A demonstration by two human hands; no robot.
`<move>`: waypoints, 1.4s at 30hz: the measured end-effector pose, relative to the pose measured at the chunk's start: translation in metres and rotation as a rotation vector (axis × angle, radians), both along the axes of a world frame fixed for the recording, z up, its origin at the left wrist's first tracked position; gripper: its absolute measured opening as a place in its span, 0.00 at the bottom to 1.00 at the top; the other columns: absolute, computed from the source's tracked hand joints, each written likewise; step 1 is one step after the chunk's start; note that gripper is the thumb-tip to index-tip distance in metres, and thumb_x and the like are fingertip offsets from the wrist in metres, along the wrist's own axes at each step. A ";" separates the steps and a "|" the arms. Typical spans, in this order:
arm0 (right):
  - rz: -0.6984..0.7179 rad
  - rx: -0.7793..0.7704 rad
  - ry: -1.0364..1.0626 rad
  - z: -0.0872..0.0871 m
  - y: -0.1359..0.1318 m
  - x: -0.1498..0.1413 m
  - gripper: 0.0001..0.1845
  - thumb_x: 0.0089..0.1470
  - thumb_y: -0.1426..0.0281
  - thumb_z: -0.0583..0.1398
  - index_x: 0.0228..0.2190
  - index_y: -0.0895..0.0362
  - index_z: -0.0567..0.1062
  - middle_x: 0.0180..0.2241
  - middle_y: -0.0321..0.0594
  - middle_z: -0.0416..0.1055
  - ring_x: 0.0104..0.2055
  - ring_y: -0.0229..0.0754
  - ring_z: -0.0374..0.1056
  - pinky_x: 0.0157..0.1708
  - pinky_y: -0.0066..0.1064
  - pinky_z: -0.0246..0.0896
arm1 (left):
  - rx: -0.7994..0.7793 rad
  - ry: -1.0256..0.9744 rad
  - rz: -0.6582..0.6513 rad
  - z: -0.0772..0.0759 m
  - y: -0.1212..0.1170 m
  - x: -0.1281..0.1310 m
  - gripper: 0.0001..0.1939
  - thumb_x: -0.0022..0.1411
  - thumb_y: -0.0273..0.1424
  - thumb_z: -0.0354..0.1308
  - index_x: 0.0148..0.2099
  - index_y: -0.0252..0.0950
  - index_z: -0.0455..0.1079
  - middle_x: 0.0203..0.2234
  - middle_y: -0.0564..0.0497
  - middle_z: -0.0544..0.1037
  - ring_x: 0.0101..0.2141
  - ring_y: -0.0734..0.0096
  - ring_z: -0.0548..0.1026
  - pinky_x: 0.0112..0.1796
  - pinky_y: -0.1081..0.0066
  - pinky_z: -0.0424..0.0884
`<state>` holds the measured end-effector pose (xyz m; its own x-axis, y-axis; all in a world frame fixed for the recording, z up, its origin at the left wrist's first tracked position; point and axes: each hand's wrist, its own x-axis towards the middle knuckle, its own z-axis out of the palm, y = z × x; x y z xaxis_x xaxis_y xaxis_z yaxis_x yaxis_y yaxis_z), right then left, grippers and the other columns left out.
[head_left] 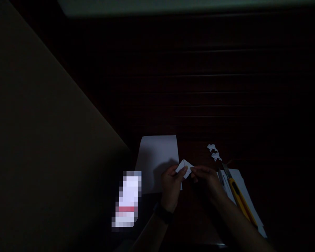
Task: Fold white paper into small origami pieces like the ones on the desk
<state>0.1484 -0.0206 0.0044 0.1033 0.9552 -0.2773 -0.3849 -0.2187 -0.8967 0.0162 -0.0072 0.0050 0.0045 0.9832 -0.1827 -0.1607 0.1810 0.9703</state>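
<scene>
Folded paper (pixel 183 163): sm., white, held up btwn both hands, approx. center of the work area; a corner pts to 12 o'clock, a dark crease line runs down from it. Clock dirs below are taken from it, 12 = far side.
L hand (pixel 170 183): mostly closed in a pinch, thumb across the paper's near face, fingers behind its 9 o'clock side; forearm comes in from 7.
R hand (pixel 210 182): also nearly closed, thumb & fingertips pinching the paper's 3 o'clock corner, other fingers curled; forearm from 4.
Band (pixel 163 213): dark, on L wrist, at 7.
Sheet (pixel 159 154): lg., white, at 9, flat on surface (pixel 194 220), part under L hand in view; hand shadow falls on it.
Stars (pixel 212 148): sm. white folded pcs w/ pts, close together at 2, on surface; exact no. hard to tell.
Cutter (pixel 238 197): yellow w/ dark parts, at 4, on the stack; blade pts to 11, handle runs toward 5.
Stack (pixel 252 206): white papers under cutter, at 4, near R forearm.
Thin item (pixel 221 176): dark/grayish, beside the blade, at 3-4; too dim to ID.
Bright obj. (pixel 128 196): at 8, pixelated, white w/ red stripe.
Surface: dark, reddish-brown.
Light: v. dim.
</scene>
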 end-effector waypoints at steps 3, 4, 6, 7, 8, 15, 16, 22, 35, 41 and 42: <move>0.006 -0.014 0.045 0.002 0.001 0.000 0.07 0.43 0.68 0.64 0.23 0.59 0.76 0.19 0.36 0.70 0.18 0.33 0.57 0.22 0.28 0.50 | 0.001 0.005 -0.001 0.000 0.001 0.000 0.17 0.50 0.38 0.62 0.37 0.30 0.72 0.29 0.45 0.78 0.31 0.64 0.76 0.30 0.71 0.71; 0.005 -0.018 0.064 0.002 0.001 0.000 0.06 0.43 0.68 0.64 0.23 0.60 0.76 0.19 0.36 0.70 0.18 0.33 0.57 0.21 0.28 0.50 | -0.001 0.009 0.000 -0.001 0.002 0.000 0.17 0.50 0.38 0.62 0.37 0.30 0.72 0.30 0.45 0.78 0.31 0.64 0.76 0.29 0.71 0.71; 0.007 -0.023 0.103 0.002 0.002 0.001 0.06 0.43 0.69 0.64 0.24 0.60 0.77 0.20 0.37 0.71 0.18 0.33 0.57 0.22 0.28 0.51 | -0.012 0.004 0.005 -0.002 0.003 0.001 0.19 0.49 0.39 0.63 0.39 0.30 0.72 0.30 0.45 0.78 0.30 0.64 0.76 0.28 0.71 0.71; 0.011 -0.024 0.115 0.001 0.002 0.001 0.06 0.44 0.69 0.64 0.25 0.60 0.77 0.20 0.37 0.71 0.19 0.33 0.58 0.23 0.28 0.52 | -0.022 -0.003 0.010 -0.003 0.003 0.001 0.20 0.48 0.39 0.63 0.39 0.29 0.72 0.29 0.45 0.78 0.30 0.64 0.76 0.28 0.71 0.72; 0.018 -0.022 0.120 0.000 0.002 0.001 0.06 0.44 0.70 0.64 0.25 0.60 0.77 0.21 0.38 0.72 0.20 0.34 0.59 0.24 0.28 0.53 | -0.033 -0.014 0.016 -0.003 0.003 0.001 0.21 0.47 0.39 0.64 0.40 0.29 0.72 0.28 0.45 0.78 0.29 0.64 0.76 0.27 0.72 0.71; 0.039 -0.005 0.099 -0.002 0.002 0.000 0.05 0.45 0.71 0.64 0.26 0.61 0.77 0.22 0.39 0.73 0.21 0.34 0.60 0.25 0.28 0.54 | -0.035 -0.101 -0.007 0.002 0.001 0.002 0.19 0.48 0.36 0.64 0.40 0.29 0.71 0.29 0.44 0.78 0.27 0.65 0.76 0.27 0.72 0.72; 0.038 0.002 0.092 -0.001 0.002 0.000 0.05 0.45 0.71 0.63 0.25 0.61 0.77 0.22 0.39 0.73 0.21 0.34 0.60 0.25 0.28 0.54 | -0.030 -0.112 -0.018 0.003 0.001 0.002 0.18 0.48 0.36 0.64 0.40 0.29 0.71 0.29 0.44 0.78 0.28 0.66 0.76 0.27 0.72 0.71; 0.041 0.035 0.011 -0.001 0.001 0.000 0.06 0.46 0.69 0.63 0.25 0.60 0.76 0.21 0.38 0.71 0.21 0.34 0.60 0.25 0.28 0.54 | -0.022 -0.128 -0.053 0.002 0.001 0.000 0.17 0.50 0.35 0.62 0.40 0.29 0.70 0.31 0.42 0.78 0.30 0.64 0.76 0.30 0.70 0.72; 0.191 0.079 -0.348 -0.004 0.003 0.012 0.11 0.41 0.64 0.66 0.22 0.59 0.72 0.20 0.33 0.67 0.23 0.35 0.60 0.23 0.25 0.51 | -0.002 -0.021 -0.054 0.002 0.003 -0.001 0.16 0.46 0.35 0.64 0.37 0.31 0.73 0.27 0.47 0.78 0.25 0.70 0.74 0.24 0.76 0.67; 0.315 0.140 -0.465 0.001 0.005 0.018 0.11 0.43 0.64 0.64 0.23 0.60 0.75 0.24 0.37 0.71 0.27 0.38 0.63 0.27 0.27 0.55 | 0.011 -0.041 -0.103 0.001 0.001 -0.002 0.14 0.49 0.35 0.63 0.37 0.32 0.72 0.28 0.47 0.77 0.25 0.71 0.73 0.24 0.76 0.67; 0.323 0.144 -0.469 0.004 0.004 0.018 0.10 0.43 0.64 0.64 0.23 0.60 0.75 0.24 0.37 0.71 0.27 0.38 0.64 0.27 0.27 0.56 | 0.012 -0.046 -0.114 0.001 0.000 -0.002 0.14 0.49 0.35 0.62 0.38 0.32 0.72 0.29 0.47 0.77 0.26 0.71 0.73 0.24 0.76 0.67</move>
